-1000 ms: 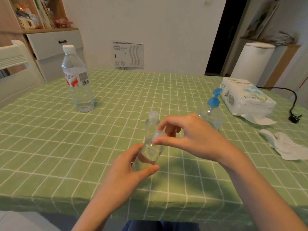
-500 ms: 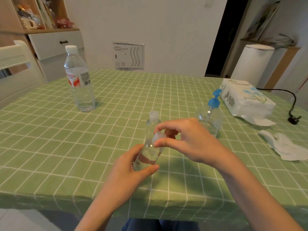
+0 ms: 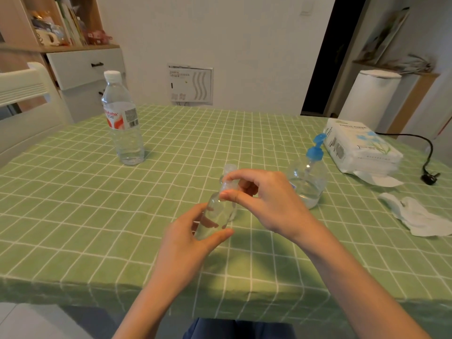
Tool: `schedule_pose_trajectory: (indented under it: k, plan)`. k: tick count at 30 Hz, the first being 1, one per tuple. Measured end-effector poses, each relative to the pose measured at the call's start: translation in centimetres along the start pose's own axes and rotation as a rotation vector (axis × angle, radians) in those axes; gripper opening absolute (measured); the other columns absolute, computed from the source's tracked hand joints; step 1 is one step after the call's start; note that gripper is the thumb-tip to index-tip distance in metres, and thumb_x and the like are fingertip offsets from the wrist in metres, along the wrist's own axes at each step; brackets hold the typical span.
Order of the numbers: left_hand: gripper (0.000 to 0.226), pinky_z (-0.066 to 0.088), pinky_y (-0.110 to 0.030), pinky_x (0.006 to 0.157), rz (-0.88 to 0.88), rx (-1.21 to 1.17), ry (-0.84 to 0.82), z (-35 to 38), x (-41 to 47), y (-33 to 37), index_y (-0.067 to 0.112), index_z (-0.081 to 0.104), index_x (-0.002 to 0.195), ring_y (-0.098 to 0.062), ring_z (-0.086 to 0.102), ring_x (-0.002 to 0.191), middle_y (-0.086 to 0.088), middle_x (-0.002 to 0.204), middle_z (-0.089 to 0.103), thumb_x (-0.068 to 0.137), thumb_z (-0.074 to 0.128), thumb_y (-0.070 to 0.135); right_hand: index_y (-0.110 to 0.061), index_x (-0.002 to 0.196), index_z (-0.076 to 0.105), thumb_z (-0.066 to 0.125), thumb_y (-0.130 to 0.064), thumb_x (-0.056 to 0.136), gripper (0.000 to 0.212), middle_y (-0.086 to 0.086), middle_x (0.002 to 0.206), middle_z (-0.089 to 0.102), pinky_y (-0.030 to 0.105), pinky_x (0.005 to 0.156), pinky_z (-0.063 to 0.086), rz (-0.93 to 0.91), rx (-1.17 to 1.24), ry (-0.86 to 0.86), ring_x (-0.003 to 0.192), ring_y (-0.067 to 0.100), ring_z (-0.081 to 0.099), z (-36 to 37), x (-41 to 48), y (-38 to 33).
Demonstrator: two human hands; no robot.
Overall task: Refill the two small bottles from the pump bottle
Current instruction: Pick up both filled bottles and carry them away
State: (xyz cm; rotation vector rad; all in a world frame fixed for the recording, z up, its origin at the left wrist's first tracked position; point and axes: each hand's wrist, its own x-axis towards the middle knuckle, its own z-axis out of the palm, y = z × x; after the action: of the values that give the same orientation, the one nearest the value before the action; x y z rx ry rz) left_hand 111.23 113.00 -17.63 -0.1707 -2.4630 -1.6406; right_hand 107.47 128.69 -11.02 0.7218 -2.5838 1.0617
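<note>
Left hand (image 3: 188, 243): clamped around the lower body of the near small bottle (image 3: 216, 211).
Right hand (image 3: 269, 206): thumb and forefinger pinch its cap (image 3: 228, 188).
Far small bottle (image 3: 230, 168): just behind, mostly hidden.
Pump bottle (image 3: 310, 184): on the bench (image 3: 73, 216), right of both hands.

Pump bottle (image 3: 310, 185) crowds rt side.

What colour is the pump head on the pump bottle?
Blue; the pump head tops the clear pump bottle, seen in the head view.

2 bare forearms (image 3: 354, 285), left hand (image 3: 188, 243), right hand (image 3: 269, 204), dark blue garment (image 3: 234, 329) (lap)
</note>
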Motion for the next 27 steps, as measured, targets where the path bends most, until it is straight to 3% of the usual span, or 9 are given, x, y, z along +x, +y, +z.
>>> schedule_pose_trajectory:
  k: [4, 7, 10, 13, 15, 18, 21, 26, 27]
  plan:
    - [0.047, 0.053, -0.018, 0.061, -0.036, -0.160, -0.056, -0.8, 0.5, -0.4, 0.030, 0.066, 0.096, -0.004, 0.067, 0.073, 0.015, 0.084, 0.073, 0.054, 0.071, 0.052, -0.023, 0.118, 0.064, 0.060, -0.055, 0.072, 0.057, -0.015, 0.071, 0.058, 0.016, 0.067, 0.044, 0.045, 0.099, 0.078, 0.064, 0.003, 0.050, 0.2, -0.1, 0.8]
    - [0.037, 0.050, -0.011, 0.059, -0.064, -0.257, -0.036, -1.4, 1.3, -1.2, 0.030, 0.065, 0.095, -0.005, 0.068, 0.074, 0.012, 0.086, 0.073, 0.061, 0.069, 0.043, -0.027, 0.122, 0.054, 0.066, -0.048, 0.077, 0.050, -0.010, 0.090, 0.059, 0.009, 0.069, 0.040, 0.135, 0.117, 0.192, 0.076, 0.001, 0.051, 1.1, -0.1, 2.5]
    - [0.036, 0.052, -0.015, 0.061, -0.107, -0.335, -0.016, -1.8, 2.7, -2.0, 0.029, 0.065, 0.097, -0.011, 0.069, 0.078, 0.000, 0.087, 0.074, 0.063, 0.068, 0.040, -0.023, 0.135, 0.042, 0.069, -0.044, 0.077, 0.067, -0.008, 0.111, 0.053, 0.013, 0.081, 0.040, 0.235, 0.104, 0.130, 0.097, 0.005, 0.051, 2.5, 0.0, 4.3]
    - [0.040, 0.052, -0.017, 0.066, -0.141, -0.353, -0.043, -2.0, 4.2, -2.7, 0.030, 0.065, 0.098, -0.011, 0.070, 0.081, -0.004, 0.091, 0.073, 0.060, 0.069, 0.042, -0.025, 0.137, 0.038, 0.071, -0.045, 0.074, 0.074, -0.009, 0.118, 0.051, 0.023, 0.091, 0.044, 0.314, 0.174, 0.030, 0.105, 0.004, 0.051, 3.9, 0.5, 5.6]
    - [0.040, 0.052, -0.019, 0.068, -0.157, -0.378, -0.065, -2.2, 5.3, -3.1, 0.035, 0.066, 0.095, -0.011, 0.070, 0.082, -0.001, 0.090, 0.074, 0.057, 0.071, 0.046, -0.027, 0.133, 0.041, 0.074, -0.042, 0.073, 0.070, -0.010, 0.120, 0.054, 0.025, 0.095, 0.047, 0.352, 0.296, -0.029, 0.105, -0.002, 0.053, 4.5, 1.0, 6.3]
    - [0.041, 0.051, -0.029, 0.077, -0.170, -0.410, -0.079, -2.4, 6.6, -3.7, 0.035, 0.068, 0.096, -0.013, 0.070, 0.085, 0.001, 0.091, 0.075, 0.057, 0.072, 0.046, -0.025, 0.124, 0.051, 0.076, -0.033, 0.073, 0.057, -0.009, 0.119, 0.063, 0.031, 0.097, 0.049, 0.363, 0.459, -0.078, 0.110, 0.005, 0.059, 5.2, 1.6, 6.9]
    - [0.036, 0.052, -0.029, 0.078, -0.165, -0.419, -0.104, -2.4, 7.9, -4.2, 0.035, 0.069, 0.094, -0.013, 0.070, 0.084, -0.003, 0.092, 0.074, 0.059, 0.072, 0.042, -0.033, 0.110, 0.058, 0.077, -0.035, 0.073, 0.041, -0.019, 0.104, 0.069, 0.023, 0.091, 0.050, 0.320, 0.490, -0.107, 0.100, 0.000, 0.063, 5.2, 2.1, 7.2]
    - [0.040, 0.055, -0.020, 0.075, -0.166, -0.475, -0.162, -2.5, 8.0, -4.0, 0.027, 0.069, 0.099, -0.014, 0.070, 0.087, -0.005, 0.096, 0.074, 0.062, 0.081, 0.035, -0.036, 0.104, 0.061, 0.069, -0.045, 0.072, 0.035, -0.024, 0.103, 0.068, 0.014, 0.086, 0.049, 0.255, 0.501, -0.092, 0.097, -0.003, 0.065, 4.8, 1.3, 6.4]
    - [0.038, 0.055, -0.020, 0.076, -0.239, -0.487, -0.172, -2.3, 9.5, -4.8, 0.029, 0.070, 0.099, -0.014, 0.070, 0.088, -0.004, 0.097, 0.074, 0.063, 0.080, 0.036, -0.038, 0.103, 0.061, 0.069, -0.046, 0.072, 0.033, -0.025, 0.102, 0.068, 0.014, 0.085, 0.049, 0.320, 0.560, -0.136, 0.097, -0.003, 0.065, 5.1, 2.4, 7.6]
